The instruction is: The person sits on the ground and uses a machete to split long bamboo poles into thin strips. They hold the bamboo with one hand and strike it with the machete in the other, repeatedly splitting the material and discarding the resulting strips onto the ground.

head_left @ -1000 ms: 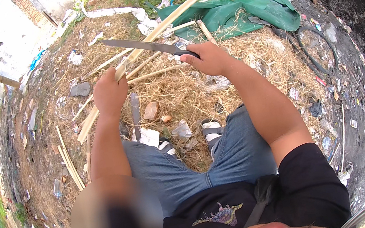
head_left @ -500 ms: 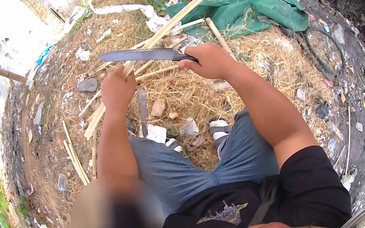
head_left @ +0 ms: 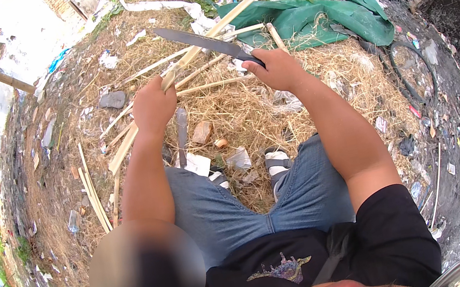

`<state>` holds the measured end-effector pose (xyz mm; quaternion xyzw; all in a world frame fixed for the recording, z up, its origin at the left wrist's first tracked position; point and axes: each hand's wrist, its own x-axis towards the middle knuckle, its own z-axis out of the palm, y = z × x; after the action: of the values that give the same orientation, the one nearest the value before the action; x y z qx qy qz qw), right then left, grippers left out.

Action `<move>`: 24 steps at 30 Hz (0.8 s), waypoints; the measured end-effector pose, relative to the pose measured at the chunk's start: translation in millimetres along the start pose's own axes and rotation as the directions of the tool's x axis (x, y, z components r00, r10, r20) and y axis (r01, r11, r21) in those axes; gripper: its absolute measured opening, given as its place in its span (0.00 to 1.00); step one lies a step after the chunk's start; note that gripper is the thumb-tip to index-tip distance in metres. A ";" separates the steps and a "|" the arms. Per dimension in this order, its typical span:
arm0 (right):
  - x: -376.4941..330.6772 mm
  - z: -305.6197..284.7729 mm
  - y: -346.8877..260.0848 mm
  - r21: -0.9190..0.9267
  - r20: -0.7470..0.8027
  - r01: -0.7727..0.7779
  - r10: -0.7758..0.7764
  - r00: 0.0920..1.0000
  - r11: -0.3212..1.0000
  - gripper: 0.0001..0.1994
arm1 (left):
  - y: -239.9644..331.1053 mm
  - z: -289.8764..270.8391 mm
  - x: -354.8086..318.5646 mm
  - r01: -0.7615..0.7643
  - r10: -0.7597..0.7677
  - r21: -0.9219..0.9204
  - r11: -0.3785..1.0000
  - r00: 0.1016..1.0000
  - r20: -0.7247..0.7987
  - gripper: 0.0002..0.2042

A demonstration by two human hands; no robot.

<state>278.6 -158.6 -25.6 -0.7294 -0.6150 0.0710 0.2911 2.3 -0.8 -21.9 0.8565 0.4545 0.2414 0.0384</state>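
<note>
Above the straw-covered ground [head_left: 238,118], the left hand [head_left: 153,104] was clenched around a long bamboo strip [head_left: 233,15], which ran from beside the left knee up past the green tarpaulin [head_left: 312,17]. The right hand [head_left: 278,68] gripped the handle of a dark machete [head_left: 198,42], its blade raised over the strip and pointing away from the tarpaulin. Loose bamboo slats [head_left: 95,193] lay on the straw beside the left arm. A grey stone [head_left: 112,100] sat just beyond the left hand.

Right hand [head_left: 278,68] tipped the machete [head_left: 198,42]: blade was near level above the left hand's fingers, now angles up-left, crossing the bamboo strip [head_left: 197,55] just beyond the left hand [head_left: 153,104].
</note>
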 end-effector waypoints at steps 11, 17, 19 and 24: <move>6.5 -13.5 36.8 0.156 -0.084 -0.181 0.196 0.977 0.971 0.24 | 6.1 -11.9 -3.7 -0.030 0.026 0.038 0.999 0.996 0.089 0.10; 0.5 -19.1 12.1 0.121 0.027 -0.034 0.031 0.999 0.992 0.25 | 19.3 -9.7 -2.8 0.012 -0.001 -0.077 0.997 0.990 0.144 0.15; 1.5 -19.3 22.0 0.121 0.036 -0.038 0.034 0.999 0.992 0.25 | 24.3 -9.5 -0.1 0.032 -0.012 -0.125 0.992 0.988 0.157 0.16; -1.9 -3.4 -2.2 0.074 0.008 0.033 -0.033 0.999 0.997 0.26 | 18.8 -9.3 -3.0 0.139 -0.099 -0.152 0.979 0.964 0.245 0.16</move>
<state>277.8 -161.4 -22.2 -0.7076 -0.6253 0.0922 0.3159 11.0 -15.6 -9.6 0.8440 0.4754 0.1722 0.1786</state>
